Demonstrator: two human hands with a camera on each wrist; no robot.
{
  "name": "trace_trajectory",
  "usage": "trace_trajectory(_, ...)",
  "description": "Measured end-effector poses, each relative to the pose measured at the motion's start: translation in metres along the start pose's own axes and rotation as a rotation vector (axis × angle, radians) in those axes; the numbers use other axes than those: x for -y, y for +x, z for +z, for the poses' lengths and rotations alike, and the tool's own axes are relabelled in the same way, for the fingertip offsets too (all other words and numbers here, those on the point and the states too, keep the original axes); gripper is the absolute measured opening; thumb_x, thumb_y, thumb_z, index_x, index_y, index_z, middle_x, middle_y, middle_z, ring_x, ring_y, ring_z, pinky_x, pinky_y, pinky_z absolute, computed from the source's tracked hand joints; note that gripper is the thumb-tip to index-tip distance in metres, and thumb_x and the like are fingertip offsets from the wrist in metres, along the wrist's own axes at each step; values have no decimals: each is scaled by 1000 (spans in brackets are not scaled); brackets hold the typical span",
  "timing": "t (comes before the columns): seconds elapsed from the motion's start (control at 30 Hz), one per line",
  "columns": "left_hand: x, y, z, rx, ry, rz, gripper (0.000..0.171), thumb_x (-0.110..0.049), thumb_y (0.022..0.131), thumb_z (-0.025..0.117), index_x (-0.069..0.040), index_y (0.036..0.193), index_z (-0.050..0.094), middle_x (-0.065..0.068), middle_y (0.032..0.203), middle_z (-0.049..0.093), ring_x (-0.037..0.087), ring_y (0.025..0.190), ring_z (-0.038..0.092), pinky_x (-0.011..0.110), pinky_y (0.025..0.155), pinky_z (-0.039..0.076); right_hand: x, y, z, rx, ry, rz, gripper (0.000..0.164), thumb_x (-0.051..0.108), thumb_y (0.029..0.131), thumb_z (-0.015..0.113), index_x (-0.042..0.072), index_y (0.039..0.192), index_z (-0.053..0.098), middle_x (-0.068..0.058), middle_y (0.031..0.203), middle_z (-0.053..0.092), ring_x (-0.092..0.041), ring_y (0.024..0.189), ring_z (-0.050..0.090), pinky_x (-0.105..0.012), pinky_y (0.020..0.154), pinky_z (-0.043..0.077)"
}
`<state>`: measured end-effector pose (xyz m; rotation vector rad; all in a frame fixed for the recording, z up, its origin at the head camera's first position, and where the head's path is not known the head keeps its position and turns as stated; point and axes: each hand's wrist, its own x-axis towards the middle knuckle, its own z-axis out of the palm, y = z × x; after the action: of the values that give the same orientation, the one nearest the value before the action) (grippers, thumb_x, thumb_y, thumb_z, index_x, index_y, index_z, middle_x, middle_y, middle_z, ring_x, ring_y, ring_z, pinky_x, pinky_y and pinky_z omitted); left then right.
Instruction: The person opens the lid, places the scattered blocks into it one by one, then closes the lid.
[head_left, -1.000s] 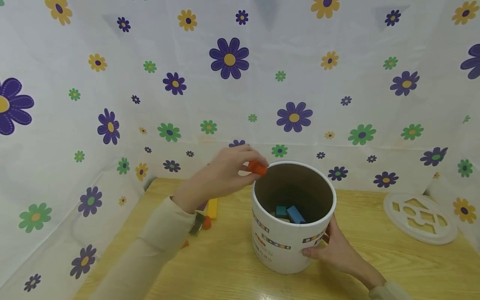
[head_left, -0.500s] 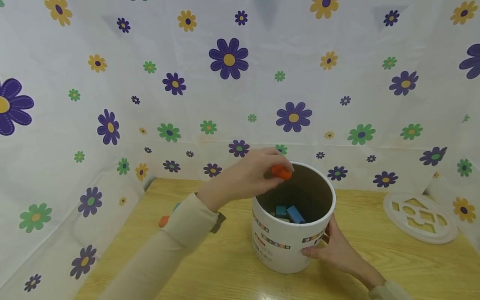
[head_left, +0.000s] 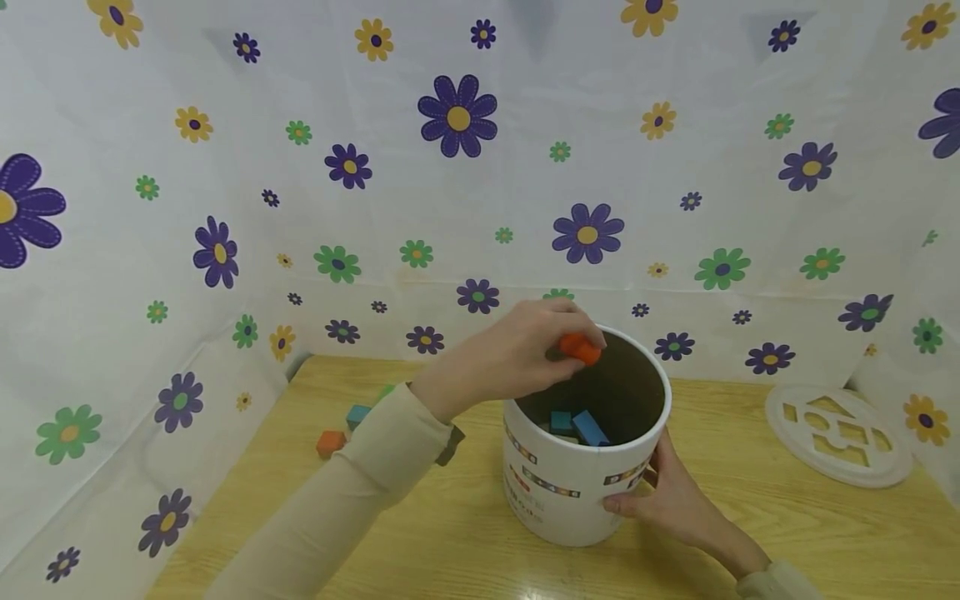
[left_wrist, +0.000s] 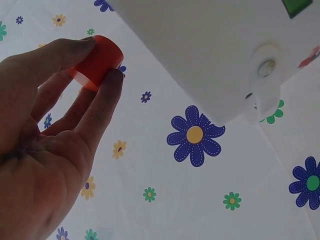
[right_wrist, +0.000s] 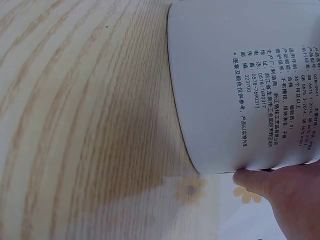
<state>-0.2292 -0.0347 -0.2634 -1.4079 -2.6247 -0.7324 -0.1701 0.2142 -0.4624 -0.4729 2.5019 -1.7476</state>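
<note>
My left hand (head_left: 517,350) pinches an orange-red cylinder block (head_left: 581,348) between thumb and fingers, over the opening of a white bucket (head_left: 555,500). The left wrist view shows the block (left_wrist: 102,60) at the fingertips, with the bucket's pale outside wall and a handle mount beside it. My right hand (head_left: 686,504) grips the bucket low on its right side, thumb in front and fingers partly hidden behind. Inside the bucket lie a blue block (head_left: 591,428) and a teal block (head_left: 561,422). In the right wrist view, printed text covers the bucket's side.
An orange block (head_left: 330,443), a blue block (head_left: 358,415) and a partly hidden green block (head_left: 386,390) lie left on the wooden table (head_left: 450,542). A dark block (head_left: 452,446) shows beside the left sleeve. A white lid with cut-out shapes (head_left: 892,471) lies at right.
My left hand has moved right with the orange-red block, from the bucket's left rim to over its opening. The right hand and bucket stay put; blocks behind the left arm have come into view.
</note>
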Motion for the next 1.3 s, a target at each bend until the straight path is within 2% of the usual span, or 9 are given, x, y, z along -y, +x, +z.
trace_trajectory(0.2,2,-1,1,-22,10,13,31,-5,94,71,-10,124,71,7,129,68,20,120,64,30,105,55,-1,-1,0,-5,6,-31,118,14,78,87,21,162,5,-23,155,36,-49,139,40,-74,107,41)
trace_trajectory(0.37,12,-11,-4,-84,12,6,28,-10,95,71,-9,123,70,5,124,69,21,115,64,31,100,57,-3,0,1,-9,0,-31,117,15,78,87,21,162,6,-23,154,37,-49,138,41,-74,106,42)
trace_trajectory(0.53,29,-31,-11,-141,-24,-64,25,-12,96,71,-10,121,71,6,123,69,24,117,64,37,101,59,-3,1,4,-8,2,6,117,18,79,88,24,162,7,-20,156,36,-47,139,41,-74,108,41)
trace_trajectory(0.67,50,-48,-14,-159,-20,-173,24,-12,95,72,-10,119,72,7,121,70,25,116,66,40,100,59,-2,1,4,-2,1,23,116,19,80,88,24,162,5,-20,157,35,-47,140,40,-73,108,41)
trace_trajectory(0.8,78,-61,-9,-80,-16,-343,27,-16,97,69,-7,123,71,10,124,71,29,115,68,42,100,59,0,0,4,-5,-2,11,116,18,80,87,23,162,4,-21,157,35,-47,139,40,-73,107,42)
trace_trajectory(0.97,122,-76,14,124,0,-542,35,-22,100,64,-7,131,66,15,135,67,32,121,66,47,104,56,1,-2,2,-14,-4,31,116,19,80,87,26,162,6,-19,158,33,-47,141,38,-74,110,39)
trace_trajectory(1.07,145,-87,29,207,48,-603,37,-24,100,64,-6,132,65,18,135,66,34,122,65,49,105,54,1,-2,3,-14,3,40,117,19,79,88,26,162,6,-19,159,33,-47,142,37,-74,110,38)
trace_trajectory(1.13,156,-92,37,236,90,-625,37,-23,99,65,-4,131,65,19,133,66,34,121,65,50,105,54,2,-2,3,-13,5,38,118,18,78,88,25,162,5,-20,159,33,-47,142,38,-73,110,39)
trace_trajectory(1.3,170,-101,54,273,157,-701,33,-20,97,68,-2,124,67,19,129,67,29,104,65,46,98,56,1,-1,2,-11,5,38,118,18,79,88,26,162,5,-19,159,32,-47,142,38,-73,110,39)
